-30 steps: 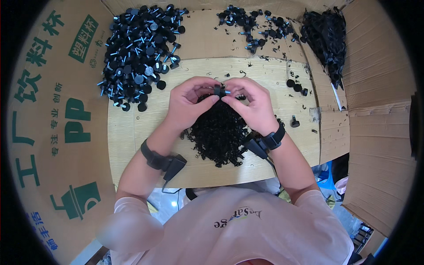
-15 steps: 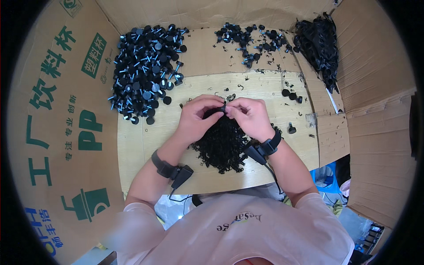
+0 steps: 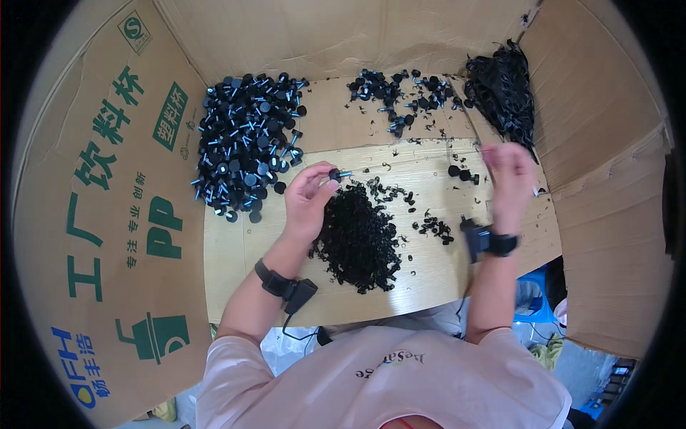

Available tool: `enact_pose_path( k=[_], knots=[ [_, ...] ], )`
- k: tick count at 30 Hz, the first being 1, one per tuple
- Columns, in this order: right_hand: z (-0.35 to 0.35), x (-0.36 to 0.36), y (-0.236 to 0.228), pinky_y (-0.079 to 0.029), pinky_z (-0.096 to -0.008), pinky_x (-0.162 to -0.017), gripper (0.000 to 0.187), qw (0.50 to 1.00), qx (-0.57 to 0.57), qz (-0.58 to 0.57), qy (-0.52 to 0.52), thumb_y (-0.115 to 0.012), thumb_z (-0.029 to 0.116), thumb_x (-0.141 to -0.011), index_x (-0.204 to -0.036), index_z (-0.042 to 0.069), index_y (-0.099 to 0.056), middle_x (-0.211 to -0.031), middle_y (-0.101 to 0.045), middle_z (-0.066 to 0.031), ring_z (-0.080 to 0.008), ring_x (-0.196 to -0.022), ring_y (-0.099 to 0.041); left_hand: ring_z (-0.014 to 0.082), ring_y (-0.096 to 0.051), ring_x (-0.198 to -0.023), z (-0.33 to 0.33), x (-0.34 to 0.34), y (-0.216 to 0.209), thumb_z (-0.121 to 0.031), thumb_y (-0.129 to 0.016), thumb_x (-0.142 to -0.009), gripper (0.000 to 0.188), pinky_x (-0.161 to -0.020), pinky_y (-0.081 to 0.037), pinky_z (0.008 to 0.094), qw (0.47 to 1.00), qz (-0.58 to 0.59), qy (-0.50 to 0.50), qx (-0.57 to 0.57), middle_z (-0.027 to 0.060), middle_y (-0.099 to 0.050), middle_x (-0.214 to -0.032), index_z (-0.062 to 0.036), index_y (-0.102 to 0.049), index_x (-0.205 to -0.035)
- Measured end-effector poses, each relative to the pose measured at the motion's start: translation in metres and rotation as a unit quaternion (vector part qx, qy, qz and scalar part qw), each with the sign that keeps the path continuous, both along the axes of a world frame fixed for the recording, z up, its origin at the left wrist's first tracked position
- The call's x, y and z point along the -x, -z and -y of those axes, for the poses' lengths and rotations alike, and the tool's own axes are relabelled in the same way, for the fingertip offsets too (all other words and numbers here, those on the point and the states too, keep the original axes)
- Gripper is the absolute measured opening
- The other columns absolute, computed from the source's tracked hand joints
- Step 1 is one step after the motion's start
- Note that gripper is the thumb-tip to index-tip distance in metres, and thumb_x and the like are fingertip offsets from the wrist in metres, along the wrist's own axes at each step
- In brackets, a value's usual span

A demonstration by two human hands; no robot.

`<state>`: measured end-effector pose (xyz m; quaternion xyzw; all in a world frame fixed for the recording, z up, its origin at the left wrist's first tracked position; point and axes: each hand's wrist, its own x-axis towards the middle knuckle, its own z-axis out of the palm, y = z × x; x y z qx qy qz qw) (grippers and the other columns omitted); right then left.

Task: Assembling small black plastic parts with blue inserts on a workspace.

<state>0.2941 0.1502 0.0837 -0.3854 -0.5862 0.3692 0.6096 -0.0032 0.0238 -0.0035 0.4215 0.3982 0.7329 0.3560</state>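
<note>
My left hand (image 3: 307,201) pinches a black round-headed screw (image 3: 336,174) between thumb and fingers, its metal shank pointing right. Just below and to the right of it lies a heap of small curly black scraps (image 3: 357,239). Out at the right is my right hand (image 3: 509,175), smeared by motion, so its grip cannot be made out. That hand is near three black round-headed pieces (image 3: 464,174) on the board and below a bundle of black rubbery strips (image 3: 501,93). Both wrists wear a black strap with a small box.
A large pile of round-headed screws (image 3: 250,136) fills the back left. A smaller scatter of them (image 3: 376,86) lies at the back middle. Loose black bits (image 3: 434,227) sit right of the heap. Cardboard walls (image 3: 136,214) enclose the wooden board (image 3: 286,304) at left, back and right.
My hands have parted from above the scrap heap. My left hand keeps the screw near where it was; my right hand has swung out to the right. The whole view has shifted slightly.
</note>
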Motion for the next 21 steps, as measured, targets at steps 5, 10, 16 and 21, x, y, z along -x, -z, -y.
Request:
enact_pose_path(
  k=[5, 10, 16, 21],
  knots=[
    [-0.036, -0.139, -0.057, -0.053, -0.0344, -0.09, 0.019, 0.984, -0.073, -0.048, 0.153, -0.052, 0.014, -0.098, -0.104, -0.003, -0.059, -0.102, -0.066, -0.0167, -0.0236, -0.096, -0.065, 0.0185, -0.06, -0.104, -0.004, -0.003, -0.001, 0.01, -0.06, -0.084, 0.028, -0.092, -0.047, 0.0295, 0.996, 0.071, 0.051, 0.02, 0.0101, -0.057, -0.114, 0.0045, -0.057, -0.112],
    [-0.033, -0.187, -0.072, -0.05, -0.0339, -0.095, 0.022, 0.966, -0.101, -0.216, 0.104, -0.049, 0.015, -0.099, -0.107, -0.003, -0.057, -0.112, -0.062, -0.0196, -0.0251, -0.109, -0.06, 0.0195, -0.061, -0.101, -0.005, 0.005, 0.003, 0.007, -0.057, -0.087, 0.026, -0.096, -0.049, 0.0345, 0.999, 0.047, 0.021, 0.019, 0.0103, -0.059, -0.11, 0.0051, -0.057, -0.113],
    [0.009, -0.067, -0.026, -0.046, -0.0232, -0.064, 0.012, 0.995, 0.031, -0.042, -0.082, -0.058, 0.015, -0.095, -0.096, 0.004, -0.059, -0.082, -0.06, -0.0037, -0.0106, -0.07, -0.058, 0.021, -0.063, -0.1, -0.006, 0.016, -0.003, 0.0, -0.056, -0.091, 0.025, -0.096, -0.051, 0.0372, 0.988, 0.155, 0.001, 0.012, 0.011, -0.063, -0.104, 0.004, -0.057, -0.115],
    [0.064, 0.063, 0.028, -0.048, -0.0275, -0.06, 0.003, 0.932, 0.081, 0.215, -0.281, -0.063, 0.005, -0.087, -0.086, 0.002, -0.064, -0.072, -0.062, -0.0037, -0.015, -0.066, -0.06, 0.0196, -0.064, -0.091, -0.004, 0.02, -0.005, -0.003, -0.056, -0.092, 0.024, -0.088, -0.054, 0.0337, 0.984, 0.175, -0.002, 0.031, 0.0106, -0.063, -0.101, 0.0039, -0.057, -0.116]
  ],
)
